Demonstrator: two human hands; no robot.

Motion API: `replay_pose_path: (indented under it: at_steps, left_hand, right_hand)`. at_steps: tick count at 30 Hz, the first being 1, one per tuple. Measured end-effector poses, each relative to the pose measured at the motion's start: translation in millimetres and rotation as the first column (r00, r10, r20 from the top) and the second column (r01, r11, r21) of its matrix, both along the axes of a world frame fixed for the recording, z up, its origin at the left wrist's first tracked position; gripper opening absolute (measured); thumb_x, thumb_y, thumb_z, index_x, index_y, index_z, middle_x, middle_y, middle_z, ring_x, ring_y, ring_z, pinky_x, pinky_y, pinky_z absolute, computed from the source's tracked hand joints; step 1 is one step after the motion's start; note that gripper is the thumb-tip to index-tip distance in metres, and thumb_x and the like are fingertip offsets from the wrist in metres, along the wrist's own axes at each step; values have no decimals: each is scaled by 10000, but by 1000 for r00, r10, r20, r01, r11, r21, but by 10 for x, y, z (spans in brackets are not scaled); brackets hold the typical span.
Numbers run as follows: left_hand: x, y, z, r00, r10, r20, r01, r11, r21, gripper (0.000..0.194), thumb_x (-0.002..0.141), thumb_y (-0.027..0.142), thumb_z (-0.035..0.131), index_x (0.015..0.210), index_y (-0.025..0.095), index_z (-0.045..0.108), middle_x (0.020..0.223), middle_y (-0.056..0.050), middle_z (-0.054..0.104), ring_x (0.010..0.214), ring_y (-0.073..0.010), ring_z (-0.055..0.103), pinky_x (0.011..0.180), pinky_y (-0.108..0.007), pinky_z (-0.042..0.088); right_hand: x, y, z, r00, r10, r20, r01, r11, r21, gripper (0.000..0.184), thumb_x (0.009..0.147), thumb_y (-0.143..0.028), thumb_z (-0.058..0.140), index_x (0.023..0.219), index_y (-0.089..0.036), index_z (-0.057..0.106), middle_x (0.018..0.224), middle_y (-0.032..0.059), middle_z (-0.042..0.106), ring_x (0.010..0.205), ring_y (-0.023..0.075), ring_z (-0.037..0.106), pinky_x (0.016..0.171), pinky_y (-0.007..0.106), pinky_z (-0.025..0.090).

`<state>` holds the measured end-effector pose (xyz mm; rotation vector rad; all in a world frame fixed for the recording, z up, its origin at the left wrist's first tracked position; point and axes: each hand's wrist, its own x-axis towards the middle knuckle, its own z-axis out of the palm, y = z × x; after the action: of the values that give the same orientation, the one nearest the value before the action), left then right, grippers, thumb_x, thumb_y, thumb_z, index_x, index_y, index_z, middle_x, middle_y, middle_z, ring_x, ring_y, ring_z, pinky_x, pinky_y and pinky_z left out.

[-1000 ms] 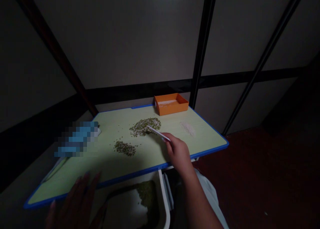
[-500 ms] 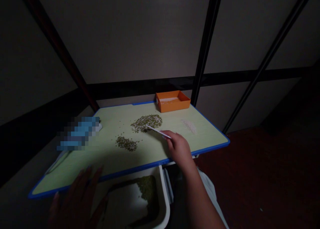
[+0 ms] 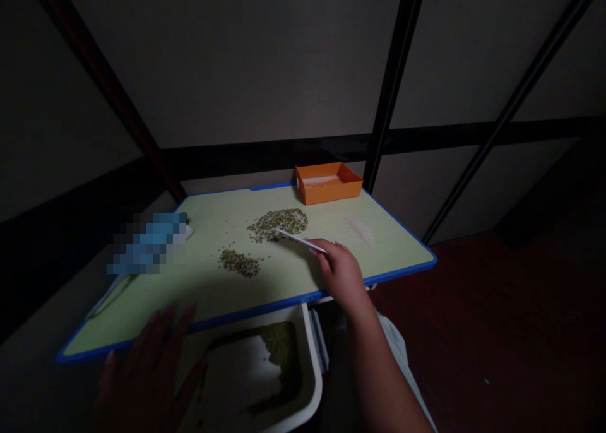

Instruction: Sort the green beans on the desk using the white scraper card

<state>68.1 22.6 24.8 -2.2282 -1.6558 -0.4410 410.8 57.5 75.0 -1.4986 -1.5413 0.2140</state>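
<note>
My right hand (image 3: 341, 275) is closed round a thin white stick (image 3: 298, 239), whose tip touches the near edge of a large heap of green beans mixed with white grains (image 3: 279, 221) on the pale green table (image 3: 199, 288). A smaller heap of green beans (image 3: 239, 262) lies to the left of it. My left hand (image 3: 146, 370) hovers open, fingers spread, over the table's near blue edge, beside a white tub (image 3: 303, 382) that holds green beans below the table.
An orange tray (image 3: 328, 182) with white grains stands at the table's far edge. A small patch of white grains (image 3: 362, 230) lies at the right. A blurred blue object (image 3: 149, 243) rests at the left. Dark metal bars cross the wall behind.
The view has shifted slightly. My right hand with the stick stays at the large heap, and my left hand has drifted a little lower.
</note>
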Motion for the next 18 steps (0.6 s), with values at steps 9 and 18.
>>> replay_pose_path:
  at_steps: [9, 18]
  left_hand:
    - [-111, 63, -80, 1000, -3, -3, 2, 1000, -21, 709, 954, 442, 351, 1597, 394, 58, 1696, -137, 362, 1539, -375, 399, 1263, -781, 223]
    - [-39, 27, -61, 999, 34, 43, -33, 999, -42, 730, 946, 439, 389, 1596, 407, 60, 1723, -100, 322, 1575, -347, 347, 1306, -732, 173]
  right_hand:
    - [-24, -13, -4, 1000, -16, -27, 16, 1000, 18, 385, 967, -133, 484, 1166, -275, 781, 1145, 57, 830, 1008, 251, 760, 1099, 500, 472]
    - [-19, -21, 4, 1000, 6, -30, -6, 1000, 3, 374, 971, -131, 491, 1149, -289, 778, 1151, 44, 828, 1018, 235, 759, 1132, 492, 435]
